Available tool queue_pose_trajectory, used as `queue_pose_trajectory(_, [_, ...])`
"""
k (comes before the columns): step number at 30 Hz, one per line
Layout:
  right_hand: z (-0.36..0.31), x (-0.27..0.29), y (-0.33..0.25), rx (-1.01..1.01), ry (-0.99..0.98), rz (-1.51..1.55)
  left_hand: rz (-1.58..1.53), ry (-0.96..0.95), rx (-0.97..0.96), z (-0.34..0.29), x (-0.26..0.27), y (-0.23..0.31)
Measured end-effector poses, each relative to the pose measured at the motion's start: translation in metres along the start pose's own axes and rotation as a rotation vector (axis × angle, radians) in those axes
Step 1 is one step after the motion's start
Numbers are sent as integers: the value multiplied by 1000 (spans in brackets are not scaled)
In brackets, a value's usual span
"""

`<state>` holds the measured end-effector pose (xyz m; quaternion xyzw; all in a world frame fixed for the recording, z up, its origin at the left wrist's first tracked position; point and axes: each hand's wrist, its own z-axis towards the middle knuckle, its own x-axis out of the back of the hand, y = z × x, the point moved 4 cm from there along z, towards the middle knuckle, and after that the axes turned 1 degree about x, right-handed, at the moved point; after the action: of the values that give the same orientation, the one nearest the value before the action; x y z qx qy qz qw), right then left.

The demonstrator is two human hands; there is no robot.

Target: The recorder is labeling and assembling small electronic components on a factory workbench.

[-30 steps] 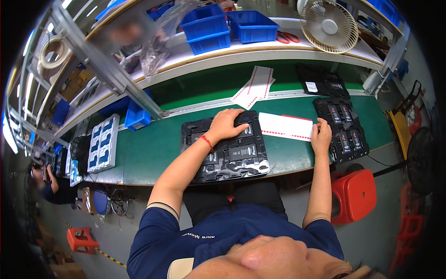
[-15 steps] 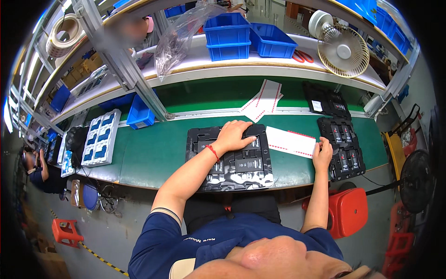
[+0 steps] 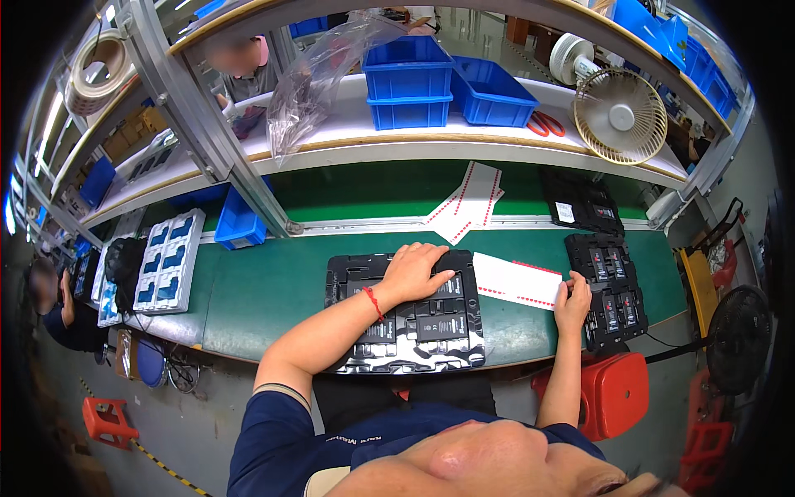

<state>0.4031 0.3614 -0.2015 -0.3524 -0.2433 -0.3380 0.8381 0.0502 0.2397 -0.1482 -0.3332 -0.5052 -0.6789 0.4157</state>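
Flat across the upper part of a black plastic tray (image 3: 414, 361) lies my left hand (image 3: 411, 273), its fingers stretched out and its thumb apart. Flat black batteries (image 3: 441, 328) sit in the tray's pockets, some of them covered by this hand. My right hand (image 3: 572, 303) pinches the right end of a white sheet with red marks (image 3: 515, 282) between thumb and fingers. The sheet's left end reaches the tray's right edge. Just right of that hand is another black tray (image 3: 593, 336) with several batteries in it.
More white sheets (image 3: 465, 203) lie at the back of the green bench (image 3: 273, 282), beside a dark tray (image 3: 580, 199). Blue bins (image 3: 408, 79), red-handled scissors (image 3: 546, 123) and a fan (image 3: 620, 116) stand on the shelf above. A white tray (image 3: 170, 261) with blue parts lies left.
The whole bench appears lower in the picture, as my view has tilted. Both hands keep nearly the same places on the tray and the sheet.
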Motion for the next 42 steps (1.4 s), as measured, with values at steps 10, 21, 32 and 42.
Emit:
queue_pose_trajectory(10, [-21, 31, -44, 134, 371, -22, -2, 21, -18, -1, 1, -1])
queue_pose_trajectory(21, [-260, 1, -72, 529, -1399, 334, 10, 21, -25, -4, 1, -1])
queue_pose_trajectory(32, [-274, -58, -62, 707, -1742, 397, 18, 52, -47, 0, -2, 1])
queue_pose_trajectory(42, [-258, -45, -95, 687, -1832, 222, 22, 24, -27, -4, 1, 3])
